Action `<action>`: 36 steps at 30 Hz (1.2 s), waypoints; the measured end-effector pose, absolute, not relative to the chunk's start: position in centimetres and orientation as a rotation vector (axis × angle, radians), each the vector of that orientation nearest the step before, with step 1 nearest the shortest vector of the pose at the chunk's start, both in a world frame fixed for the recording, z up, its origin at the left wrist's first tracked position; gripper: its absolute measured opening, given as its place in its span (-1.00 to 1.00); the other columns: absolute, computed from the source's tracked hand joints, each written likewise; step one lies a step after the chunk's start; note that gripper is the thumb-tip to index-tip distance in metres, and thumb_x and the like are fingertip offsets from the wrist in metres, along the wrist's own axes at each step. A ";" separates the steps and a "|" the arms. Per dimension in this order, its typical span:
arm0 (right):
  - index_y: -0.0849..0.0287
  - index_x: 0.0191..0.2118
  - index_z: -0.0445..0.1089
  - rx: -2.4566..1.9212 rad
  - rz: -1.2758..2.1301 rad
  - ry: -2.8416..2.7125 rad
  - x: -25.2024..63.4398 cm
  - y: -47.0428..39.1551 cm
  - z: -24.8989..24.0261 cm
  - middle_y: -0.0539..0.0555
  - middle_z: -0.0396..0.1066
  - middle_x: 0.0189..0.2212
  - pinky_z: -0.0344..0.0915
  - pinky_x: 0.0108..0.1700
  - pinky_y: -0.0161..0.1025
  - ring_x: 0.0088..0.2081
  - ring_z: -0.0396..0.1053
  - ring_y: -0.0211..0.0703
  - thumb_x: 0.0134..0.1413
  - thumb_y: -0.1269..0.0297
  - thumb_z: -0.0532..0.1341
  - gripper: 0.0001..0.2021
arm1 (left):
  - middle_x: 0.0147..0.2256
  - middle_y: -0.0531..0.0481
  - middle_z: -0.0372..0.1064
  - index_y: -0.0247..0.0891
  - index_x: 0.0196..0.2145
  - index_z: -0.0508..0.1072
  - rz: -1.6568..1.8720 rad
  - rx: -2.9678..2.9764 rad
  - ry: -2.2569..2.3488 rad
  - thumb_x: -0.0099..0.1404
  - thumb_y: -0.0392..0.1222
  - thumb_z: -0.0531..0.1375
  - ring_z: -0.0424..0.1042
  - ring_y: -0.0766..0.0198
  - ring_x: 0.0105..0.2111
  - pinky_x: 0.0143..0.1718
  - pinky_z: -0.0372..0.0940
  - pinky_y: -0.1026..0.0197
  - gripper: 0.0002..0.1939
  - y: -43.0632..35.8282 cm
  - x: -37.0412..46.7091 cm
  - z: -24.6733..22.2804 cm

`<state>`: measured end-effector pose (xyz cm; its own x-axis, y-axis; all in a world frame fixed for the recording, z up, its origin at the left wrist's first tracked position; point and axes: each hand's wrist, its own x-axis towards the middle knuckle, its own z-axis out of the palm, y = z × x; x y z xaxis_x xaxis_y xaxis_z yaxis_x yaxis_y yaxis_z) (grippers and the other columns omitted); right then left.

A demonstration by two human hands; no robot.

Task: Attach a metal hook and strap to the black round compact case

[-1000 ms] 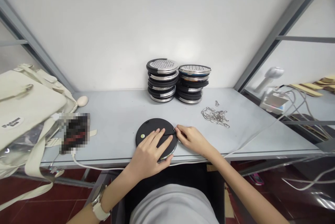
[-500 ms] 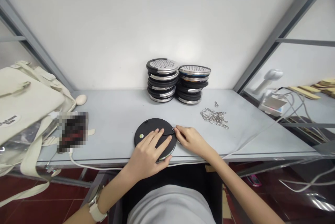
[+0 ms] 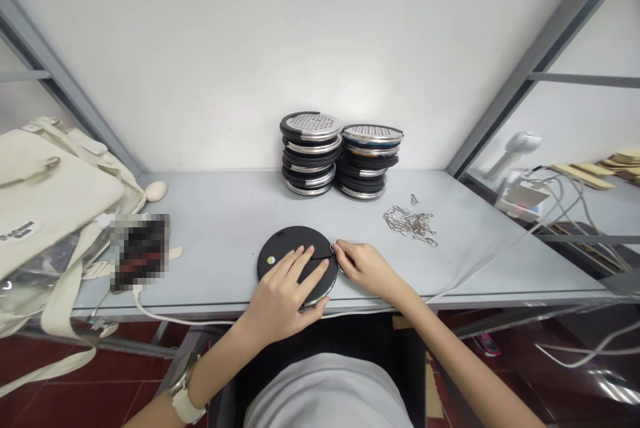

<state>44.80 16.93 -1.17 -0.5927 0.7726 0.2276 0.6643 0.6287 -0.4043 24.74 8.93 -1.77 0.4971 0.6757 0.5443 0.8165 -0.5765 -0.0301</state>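
Observation:
A round, flat black disc (image 3: 283, 248) with a small green-and-white dot lies near the table's front edge. Across its top rests my left hand (image 3: 283, 288), fingers stretched and spread, the thumb along the near rim. At the disc's right edge, my right hand (image 3: 363, 268) pinches a small metal snap hook (image 3: 331, 248), mostly covered by the fingertips. More snap hooks (image 3: 410, 223) lie in a loose pile to the right, with a single one a little behind them.
Two stacks of round discs, a left stack (image 3: 311, 155) and a right stack (image 3: 370, 161), stand by the back wall. A cream bag (image 3: 50, 195), a blurred-out phone (image 3: 143, 251) and a white egg-shaped object (image 3: 156, 191) are at left. A white cable (image 3: 480, 265) crosses the right side.

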 end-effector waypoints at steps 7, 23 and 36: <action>0.13 -0.45 0.14 -1.147 0.400 -2.471 44.8 16.9 -1.1 -0.05 0.21 -0.62 -0.01 -0.44 -0.33 -0.59 0.16 -0.28 0.33 0.26 -0.12 -0.70 | 0.15 -0.22 0.21 -0.23 0.14 0.32 -0.711 -2.449 -1.258 0.27 -0.07 0.13 0.24 -0.06 0.13 0.10 0.24 -0.03 -0.50 8.9 24.7 -1.7; 0.14 -0.43 0.16 -1.151 0.382 -2.485 44.8 16.9 -1.3 -0.05 0.23 -0.60 -0.02 -0.43 -0.33 -0.58 0.17 -0.29 0.32 0.27 -0.12 -0.71 | 0.16 -0.21 0.21 -0.23 0.16 0.30 -0.704 -2.458 -1.245 0.28 -0.06 0.11 0.23 -0.04 0.14 0.11 0.22 -0.03 -0.49 9.0 24.6 -1.9; 0.14 -0.44 0.15 -1.155 0.398 -2.477 44.8 16.8 -1.2 -0.05 0.21 -0.62 -0.03 -0.44 -0.34 -0.59 0.13 -0.29 0.31 0.28 -0.11 -0.72 | 0.17 -0.20 0.19 -0.22 0.17 0.29 -0.701 -2.465 -1.252 0.28 -0.05 0.11 0.21 -0.03 0.15 0.12 0.21 -0.03 -0.49 9.0 24.5 -1.9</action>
<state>44.82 16.83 -1.19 -0.5913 0.7767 0.2168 0.6698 0.6228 -0.4044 24.54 8.96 -1.94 0.5042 0.6731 0.5411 0.8132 -0.5809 -0.0350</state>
